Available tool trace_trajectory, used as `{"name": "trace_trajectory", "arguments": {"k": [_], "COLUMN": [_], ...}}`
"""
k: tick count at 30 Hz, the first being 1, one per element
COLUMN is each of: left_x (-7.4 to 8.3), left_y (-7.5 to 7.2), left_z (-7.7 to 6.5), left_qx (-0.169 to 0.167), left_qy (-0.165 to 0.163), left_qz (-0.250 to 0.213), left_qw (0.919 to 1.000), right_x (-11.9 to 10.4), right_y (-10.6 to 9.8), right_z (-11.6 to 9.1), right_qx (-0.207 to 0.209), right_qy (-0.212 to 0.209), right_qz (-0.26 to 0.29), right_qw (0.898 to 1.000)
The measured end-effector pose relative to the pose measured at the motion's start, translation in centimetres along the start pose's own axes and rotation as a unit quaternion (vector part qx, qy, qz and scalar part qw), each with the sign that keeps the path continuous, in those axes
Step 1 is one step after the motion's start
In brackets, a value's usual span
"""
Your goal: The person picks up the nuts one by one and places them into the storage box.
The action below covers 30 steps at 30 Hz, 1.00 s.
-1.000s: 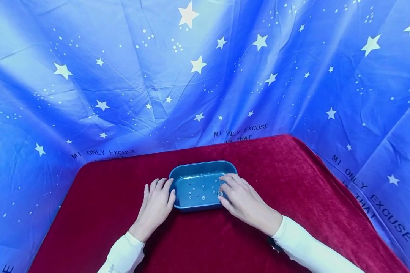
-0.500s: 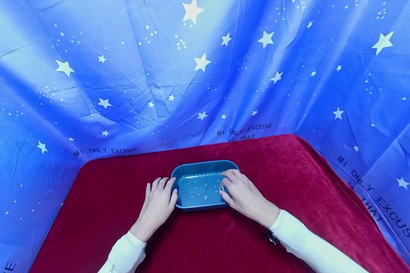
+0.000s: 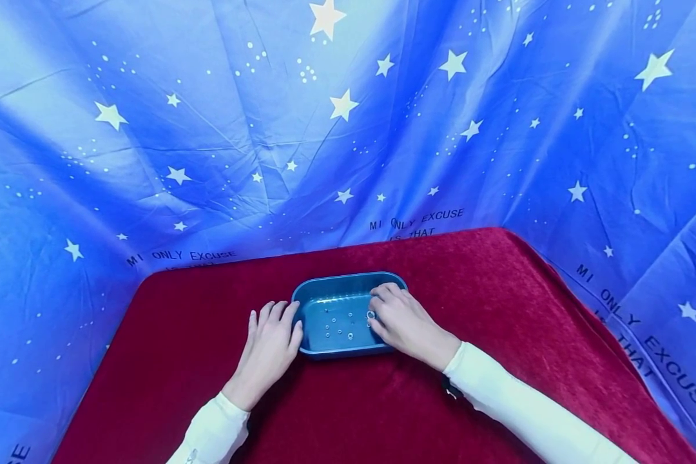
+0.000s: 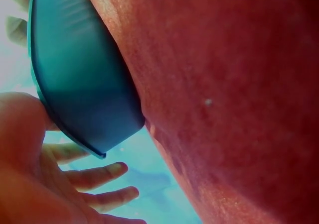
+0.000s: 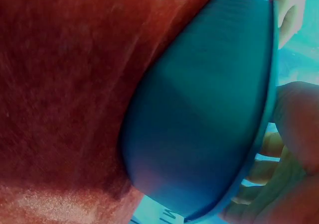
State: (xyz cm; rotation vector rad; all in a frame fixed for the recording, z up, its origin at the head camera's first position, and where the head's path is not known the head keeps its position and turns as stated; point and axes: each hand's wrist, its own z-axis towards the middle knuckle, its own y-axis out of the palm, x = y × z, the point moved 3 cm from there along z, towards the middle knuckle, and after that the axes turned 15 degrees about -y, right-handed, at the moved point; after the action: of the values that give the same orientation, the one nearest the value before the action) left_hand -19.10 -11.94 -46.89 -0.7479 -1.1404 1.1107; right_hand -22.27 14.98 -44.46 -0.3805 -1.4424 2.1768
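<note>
A blue tray (image 3: 348,351) holds several small shiny ring-like metal pieces (image 3: 350,336), too small to identify. At its left end my left hand (image 3: 268,345) rests with index finger and thumb against the rim and the other fingers loosely extended outside, as the left wrist view also shows. My right hand (image 3: 408,322) reaches over the right end, fingers bent down inside. Between its thumb and fingers it pinches a shiny metal ring (image 3: 370,315), larger than most of the loose pieces. The right wrist view shows the tray's outer wall (image 5: 194,104), with the fingertips hidden behind it.
Beneath the tray a dark red velvet cloth (image 3: 209,322) covers the table. A blue curtain (image 3: 238,129) with white stars and printed lettering hangs behind and along the sides. White sleeves (image 3: 516,393) cover both forearms.
My right hand has shifted slightly away from me and inward over the tray, and the ring moved with it. My left hand stays at the rim. The head view has turned a little.
</note>
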Motion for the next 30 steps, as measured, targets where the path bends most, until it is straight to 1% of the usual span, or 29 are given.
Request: {"name": "trace_trajectory", "arguments": {"k": [6,15,22,30], "left_x": [0.0,0.1,0.0,0.1], "left_y": [0.1,-0.1,-0.2,-0.1], "left_z": [-0.1,0.1,0.1,0.0], "left_qx": [-0.006,-0.011,-0.008,-0.014], "left_qy": [-0.003,-0.006,-0.008,-0.009], "left_qz": [0.000,0.007,0.005,0.009], "left_qw": [1.0000,0.9999,0.9999,0.9998], "right_x": [0.5,1.1,1.2,1.2], "right_y": [0.9,1.9,2.8,3.5], "right_z": [0.6,1.6,2.5,2.9], "right_qx": [-0.021,-0.057,-0.068,-0.089], "right_qy": [0.008,0.015,0.003,-0.016], "right_qz": [0.003,0.018,0.017,0.010], "right_qw": [1.000,0.998,0.998,0.996]}}
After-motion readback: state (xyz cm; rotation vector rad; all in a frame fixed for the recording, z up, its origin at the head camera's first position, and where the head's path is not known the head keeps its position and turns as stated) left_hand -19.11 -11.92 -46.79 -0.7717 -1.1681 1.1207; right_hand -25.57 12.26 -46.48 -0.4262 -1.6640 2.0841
